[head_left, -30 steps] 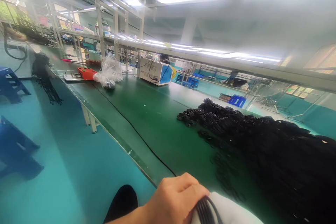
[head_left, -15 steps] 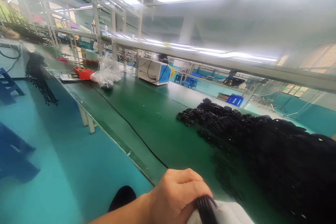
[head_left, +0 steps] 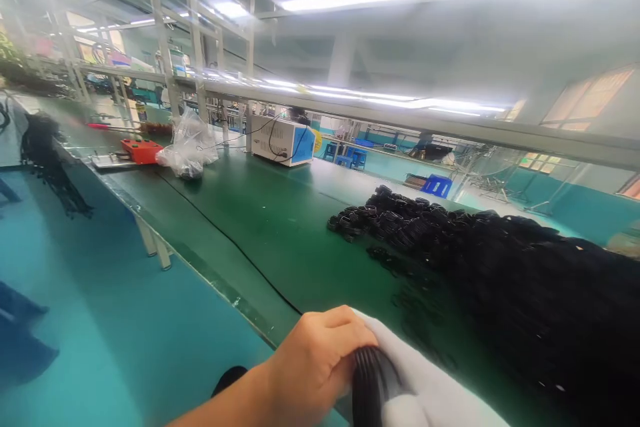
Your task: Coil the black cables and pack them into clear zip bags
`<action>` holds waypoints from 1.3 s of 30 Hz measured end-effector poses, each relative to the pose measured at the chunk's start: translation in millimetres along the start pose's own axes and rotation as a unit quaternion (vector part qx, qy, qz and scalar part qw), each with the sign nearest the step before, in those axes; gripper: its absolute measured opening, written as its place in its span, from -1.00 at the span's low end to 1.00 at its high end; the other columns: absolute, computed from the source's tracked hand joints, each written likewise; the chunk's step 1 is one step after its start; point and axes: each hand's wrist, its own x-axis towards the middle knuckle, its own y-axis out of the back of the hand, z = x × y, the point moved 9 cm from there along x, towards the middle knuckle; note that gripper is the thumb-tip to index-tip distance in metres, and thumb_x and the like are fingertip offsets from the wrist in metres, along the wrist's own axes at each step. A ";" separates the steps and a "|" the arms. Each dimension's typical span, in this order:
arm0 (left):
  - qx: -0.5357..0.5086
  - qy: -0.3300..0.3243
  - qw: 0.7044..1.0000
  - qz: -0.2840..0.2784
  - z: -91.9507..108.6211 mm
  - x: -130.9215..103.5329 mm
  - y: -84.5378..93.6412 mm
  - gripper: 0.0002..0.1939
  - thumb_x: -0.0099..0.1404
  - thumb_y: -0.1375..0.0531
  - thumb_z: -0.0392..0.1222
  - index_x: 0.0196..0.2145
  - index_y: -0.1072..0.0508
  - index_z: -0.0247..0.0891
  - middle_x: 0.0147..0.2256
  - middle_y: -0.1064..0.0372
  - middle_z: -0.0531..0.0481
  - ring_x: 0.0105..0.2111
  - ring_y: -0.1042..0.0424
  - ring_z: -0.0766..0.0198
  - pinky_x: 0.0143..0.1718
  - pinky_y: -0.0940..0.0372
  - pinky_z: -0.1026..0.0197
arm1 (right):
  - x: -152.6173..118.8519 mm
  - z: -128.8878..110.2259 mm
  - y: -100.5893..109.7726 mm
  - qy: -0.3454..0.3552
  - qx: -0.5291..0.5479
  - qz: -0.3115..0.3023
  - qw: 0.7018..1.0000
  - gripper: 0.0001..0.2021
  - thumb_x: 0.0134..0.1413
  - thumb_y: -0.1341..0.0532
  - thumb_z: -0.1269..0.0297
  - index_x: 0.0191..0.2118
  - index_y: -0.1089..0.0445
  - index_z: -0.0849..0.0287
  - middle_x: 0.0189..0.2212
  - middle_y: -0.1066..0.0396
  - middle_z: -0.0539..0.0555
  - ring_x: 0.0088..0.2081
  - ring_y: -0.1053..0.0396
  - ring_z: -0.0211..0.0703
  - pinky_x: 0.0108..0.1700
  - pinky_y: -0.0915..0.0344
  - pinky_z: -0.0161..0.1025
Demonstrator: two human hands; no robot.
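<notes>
My left hand (head_left: 315,360) reaches in from the lower left, its bare fingers closed over the top of a coil of black cable (head_left: 367,387). On the coil's right side is my right hand (head_left: 435,373), in what looks like a white glove. A rounded white thumb shape lies in front of the coil and the rest of the white stretches behind it. The lower part of the coil is cut off by the frame edge. Beyond my hands, a large heap of black coiled cables (head_left: 480,267) covers the right side of the green-topped table (head_left: 280,220).
A thin black cord (head_left: 225,233) runs along the table. Further off stand a clear plastic bag (head_left: 187,150), a red device (head_left: 141,151) and a white-and-blue box (head_left: 280,140). More black cables (head_left: 50,160) hang over the far table edge. A blue stool (head_left: 23,340) is at the left.
My left hand has shifted slightly left and up with the coil. More of the coil and of the white right hand shows now. The whole view has shifted a little.
</notes>
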 end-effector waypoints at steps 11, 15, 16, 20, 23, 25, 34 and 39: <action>-0.028 0.175 0.984 0.029 -29.8 8.5 -2.0 -0.72 0.21 0.02 -0.37 -0.23 -0.40 -0.15 -0.27 -0.30 0.05 -0.32 -0.33 0.37 -0.28 -0.24 0.35 | -7.8 49.5 -10.2 -0.186 0.146 0.055 0.970 -0.71 -0.33 -0.34 0.22 -0.40 -0.40 0.25 -0.64 -0.36 0.01 -0.61 -0.34 -0.19 -0.56 -0.34 -0.22; -0.120 0.265 0.955 0.052 -52.1 9.3 -9.1 -0.77 0.16 -0.02 -0.32 -0.20 -0.30 -0.14 -0.40 -0.28 0.14 -0.50 -0.31 0.42 -0.48 -0.25 0.37 | -11.0 54.0 -22.1 -0.174 0.301 -0.115 0.931 -0.66 -0.17 -0.29 0.17 -0.27 -0.37 0.31 -0.42 -0.38 0.13 -0.44 -0.40 -0.14 -0.42 -0.39 -0.15; -0.123 0.273 0.952 0.062 -56.2 9.9 -9.4 -0.80 0.15 -0.03 -0.31 -0.24 -0.29 -0.15 -0.44 -0.27 0.16 -0.53 -0.30 0.43 -0.50 -0.24 0.38 | -9.8 56.9 -18.0 -0.171 0.308 -0.108 0.930 -0.68 -0.15 -0.28 0.19 -0.27 -0.37 0.31 -0.39 -0.36 0.13 -0.41 -0.39 -0.14 -0.41 -0.39 -0.16; -0.137 0.309 0.939 0.060 -69.3 9.0 -16.9 -0.84 0.10 -0.06 -0.29 -0.30 -0.27 -0.17 -0.50 -0.27 0.18 -0.59 -0.31 0.42 -0.57 -0.23 0.36 | -6.5 63.5 -12.6 -0.164 0.290 -0.092 0.938 -0.71 -0.13 -0.26 0.20 -0.32 -0.38 0.34 -0.41 -0.35 0.14 -0.39 -0.35 -0.17 -0.42 -0.36 -0.21; -0.166 0.348 0.922 0.028 -78.4 5.0 -30.2 -0.86 0.08 -0.07 -0.24 -0.33 -0.26 -0.17 -0.50 -0.27 0.18 -0.65 -0.28 0.41 -0.66 -0.19 0.36 | -8.5 67.5 -15.5 -0.164 0.276 -0.090 0.943 -0.73 -0.17 -0.27 0.20 -0.38 -0.38 0.34 -0.44 -0.37 0.14 -0.41 -0.35 -0.17 -0.41 -0.36 -0.20; -0.137 0.357 0.924 0.023 -83.5 4.6 -32.8 -0.90 0.08 -0.07 -0.22 -0.37 -0.25 -0.17 -0.52 -0.27 0.18 -0.65 -0.26 0.42 -0.67 -0.15 0.37 | -10.9 70.7 -18.4 -0.169 0.271 -0.092 0.943 -0.73 -0.14 -0.25 0.19 -0.37 -0.38 0.34 -0.46 -0.38 0.14 -0.46 -0.37 -0.18 -0.43 -0.35 -0.21; 0.067 0.332 0.941 0.002 -80.6 20.1 -15.6 -0.92 0.07 -0.08 -0.23 -0.40 -0.30 -0.13 -0.48 -0.31 0.16 -0.47 -0.25 0.33 -0.51 -0.08 0.31 | -6.2 87.6 -9.8 -0.171 0.326 -0.047 0.928 -0.73 -0.09 -0.25 0.16 -0.37 -0.34 0.32 -0.49 -0.31 0.06 -0.54 -0.31 -0.28 -0.56 -0.29 -0.33; 0.096 0.241 0.966 0.007 -59.6 13.7 -32.6 -0.85 0.00 -0.18 -0.33 -0.43 -0.32 -0.17 -0.32 -0.31 0.13 -0.28 -0.23 0.29 -0.25 -0.10 0.23 | -2.3 99.9 1.7 -0.162 0.390 -0.011 0.906 -0.75 -0.02 -0.22 0.16 -0.36 -0.32 0.30 -0.50 -0.28 0.02 -0.47 -0.28 -0.28 -0.44 -0.26 -0.30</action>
